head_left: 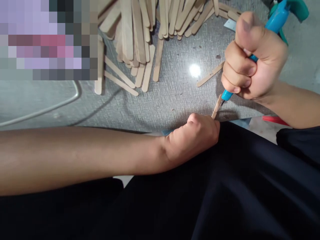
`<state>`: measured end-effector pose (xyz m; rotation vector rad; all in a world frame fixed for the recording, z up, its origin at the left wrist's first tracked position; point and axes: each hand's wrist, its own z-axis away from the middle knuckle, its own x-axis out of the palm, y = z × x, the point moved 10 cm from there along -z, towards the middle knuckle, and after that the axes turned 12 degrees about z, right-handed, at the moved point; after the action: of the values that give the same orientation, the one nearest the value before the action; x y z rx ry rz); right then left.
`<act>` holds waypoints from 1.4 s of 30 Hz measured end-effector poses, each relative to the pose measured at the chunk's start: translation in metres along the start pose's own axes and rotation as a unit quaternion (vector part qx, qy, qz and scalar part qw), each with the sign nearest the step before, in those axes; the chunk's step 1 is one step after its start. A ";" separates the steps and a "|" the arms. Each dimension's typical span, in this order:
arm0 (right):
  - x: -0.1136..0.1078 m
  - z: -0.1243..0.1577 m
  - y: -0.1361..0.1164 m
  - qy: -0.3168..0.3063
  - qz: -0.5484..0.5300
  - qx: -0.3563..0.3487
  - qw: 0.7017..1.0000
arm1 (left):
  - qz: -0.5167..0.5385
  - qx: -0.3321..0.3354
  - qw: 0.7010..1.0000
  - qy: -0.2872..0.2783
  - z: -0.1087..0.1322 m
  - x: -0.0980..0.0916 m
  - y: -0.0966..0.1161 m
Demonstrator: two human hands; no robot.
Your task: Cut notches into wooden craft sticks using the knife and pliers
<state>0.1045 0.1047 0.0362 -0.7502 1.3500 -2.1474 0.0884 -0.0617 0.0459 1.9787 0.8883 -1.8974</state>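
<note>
My right hand (252, 60) is closed in a fist round a blue tool (278, 17), which slants down to the left. Its thin dark tip touches or nearly touches a narrow wooden stick (216, 107). That stick sticks up out of my left hand (196, 135), which is closed round its lower end at the table's front edge. The fingertips of my left hand are hidden. Another wooden stick (210, 74) lies on the table just left of my right fist, its far end hidden behind the fingers.
A large pile of wooden sticks (137, 33) covers the back of the grey table (175, 96). A white cable (50, 108) curves across the left. Behind my right hand are a teal object (300, 10) and a small metal piece (230, 24). Dark cloth (225, 186) covers the lap.
</note>
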 end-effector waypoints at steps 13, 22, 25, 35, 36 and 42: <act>-0.007 -0.002 0.001 0.005 0.021 -0.050 0.999 | 0.093 -0.012 0.995 0.017 0.000 0.002 -0.007; -0.008 0.001 0.005 0.006 -0.007 -0.061 0.998 | 0.218 -0.060 0.974 0.003 0.002 0.006 -0.015; -0.001 0.011 -0.003 -0.034 0.007 -0.076 0.997 | 0.240 -0.040 0.970 0.009 0.005 0.012 -0.017; -0.025 0.042 -0.047 -0.143 0.097 -0.180 0.968 | 0.589 -0.238 0.772 -0.005 0.008 0.056 -0.087; -0.031 0.042 -0.050 -0.128 0.096 -0.189 0.969 | 0.624 -0.244 0.742 -0.008 0.005 0.056 -0.089; -0.035 0.046 -0.062 -0.057 0.088 -0.208 0.973 | 0.696 -0.311 0.646 0.026 -0.003 0.059 -0.105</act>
<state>0.1542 0.1223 0.1025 -0.8581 1.7569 -1.6777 0.0268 0.0361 0.0126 1.3794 -0.1538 -0.4810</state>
